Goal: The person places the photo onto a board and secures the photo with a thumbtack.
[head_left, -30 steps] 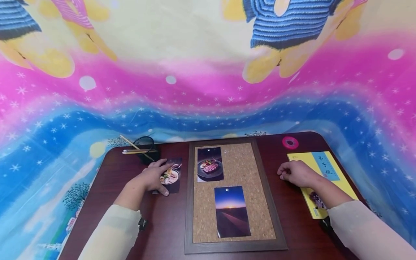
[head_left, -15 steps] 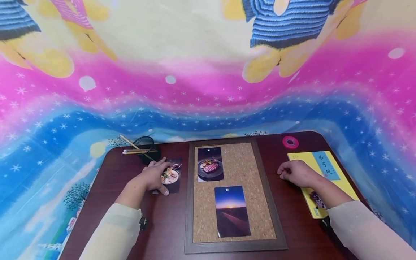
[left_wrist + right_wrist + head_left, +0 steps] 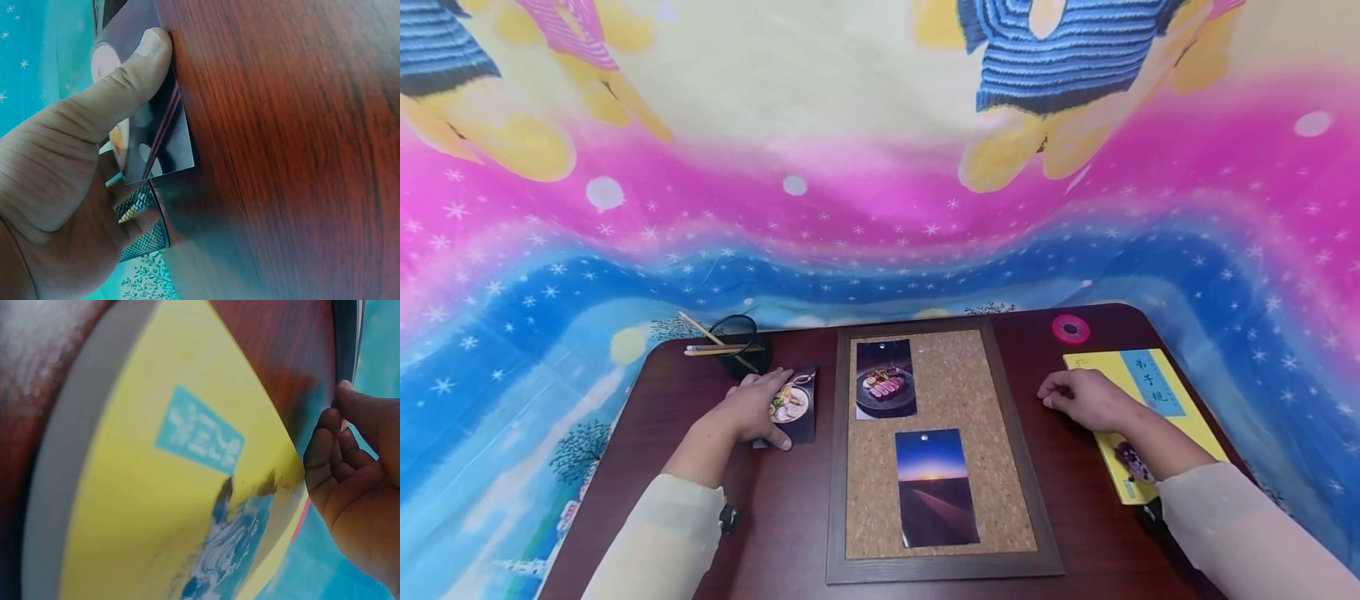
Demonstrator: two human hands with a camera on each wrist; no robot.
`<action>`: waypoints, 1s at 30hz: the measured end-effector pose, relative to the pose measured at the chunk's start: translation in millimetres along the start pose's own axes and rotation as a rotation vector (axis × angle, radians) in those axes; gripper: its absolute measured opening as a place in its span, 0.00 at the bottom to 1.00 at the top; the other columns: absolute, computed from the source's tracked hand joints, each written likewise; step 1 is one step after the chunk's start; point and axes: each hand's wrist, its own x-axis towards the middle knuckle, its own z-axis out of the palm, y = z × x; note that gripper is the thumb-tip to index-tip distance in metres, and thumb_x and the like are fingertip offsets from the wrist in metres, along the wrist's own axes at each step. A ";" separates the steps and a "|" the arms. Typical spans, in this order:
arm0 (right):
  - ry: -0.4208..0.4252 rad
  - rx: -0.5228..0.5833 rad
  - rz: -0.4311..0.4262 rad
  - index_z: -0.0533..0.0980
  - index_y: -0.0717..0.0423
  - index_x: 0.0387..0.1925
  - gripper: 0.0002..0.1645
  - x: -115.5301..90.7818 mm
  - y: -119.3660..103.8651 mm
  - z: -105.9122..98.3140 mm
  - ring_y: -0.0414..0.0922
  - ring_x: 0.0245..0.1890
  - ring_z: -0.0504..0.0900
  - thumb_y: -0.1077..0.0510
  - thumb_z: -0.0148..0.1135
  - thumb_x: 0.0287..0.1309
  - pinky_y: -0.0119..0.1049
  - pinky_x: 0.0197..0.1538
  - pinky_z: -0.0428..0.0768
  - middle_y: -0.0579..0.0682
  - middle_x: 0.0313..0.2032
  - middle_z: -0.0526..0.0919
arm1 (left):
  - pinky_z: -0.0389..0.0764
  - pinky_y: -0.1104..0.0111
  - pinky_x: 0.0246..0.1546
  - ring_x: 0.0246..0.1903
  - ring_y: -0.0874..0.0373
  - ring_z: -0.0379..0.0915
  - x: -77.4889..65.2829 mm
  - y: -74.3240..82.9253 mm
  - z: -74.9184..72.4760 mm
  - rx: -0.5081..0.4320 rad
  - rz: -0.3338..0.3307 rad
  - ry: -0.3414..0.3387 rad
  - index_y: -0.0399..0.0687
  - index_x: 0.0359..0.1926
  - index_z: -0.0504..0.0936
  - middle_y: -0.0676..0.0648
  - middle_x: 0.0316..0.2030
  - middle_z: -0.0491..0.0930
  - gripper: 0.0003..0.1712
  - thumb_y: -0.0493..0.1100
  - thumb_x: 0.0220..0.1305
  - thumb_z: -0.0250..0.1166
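Observation:
My left hand [image 3: 752,410] lies over a photo of a food bowl [image 3: 790,404] on the table, left of the corkboard. In the left wrist view the thumb presses the face of the photo [image 3: 165,140], and the other fingers sit at its far edge, partly hidden behind it; the print looks slightly raised. My right hand [image 3: 1086,400] rests beside and over the left edge of a yellow book [image 3: 1187,442], fingers loosely curled, thumb and index tips close together. Nothing is visible between those tips.
The framed corkboard [image 3: 872,492] bears a pinned photo of sliced meat [image 3: 886,379] and a pinned sunset photo [image 3: 936,492]. A black mesh cup [image 3: 752,357] with several pencils [image 3: 718,350] lies behind my left hand. A pink roll [image 3: 1070,329] sits at the back right.
The food-bowl photo has shifted and turned slightly under my left hand, with more of the bowl showing. My right hand has barely moved.

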 end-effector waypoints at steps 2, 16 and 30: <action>0.013 0.002 0.004 0.83 0.48 0.45 0.05 -0.6 0.1 0.5 0.41 0.32 0.77 0.56 0.61 0.74 0.40 0.40 0.77 0.41 0.36 0.83 | 0.60 0.32 0.66 0.71 0.33 0.56 -0.9 0.1 0.1 0.010 0.006 0.017 0.48 0.81 0.58 0.38 0.78 0.60 0.75 0.61 0.34 0.88; 0.018 0.054 0.009 0.79 0.47 0.46 0.04 -0.5 -2.4 3.3 0.44 0.31 0.76 0.55 0.58 0.77 0.41 0.38 0.76 0.45 0.33 0.80 | 0.61 0.31 0.65 0.70 0.31 0.57 -6.3 1.0 0.2 0.042 0.035 0.086 0.49 0.81 0.59 0.36 0.73 0.67 0.71 0.64 0.40 0.85; 0.050 0.054 -0.033 0.83 0.50 0.49 0.07 7.5 -9.6 1.1 0.42 0.33 0.78 0.58 0.60 0.75 0.40 0.39 0.80 0.45 0.37 0.84 | 0.61 0.33 0.67 0.71 0.34 0.59 -3.8 5.3 -5.7 0.019 0.076 0.165 0.48 0.81 0.58 0.36 0.73 0.67 0.70 0.69 0.44 0.81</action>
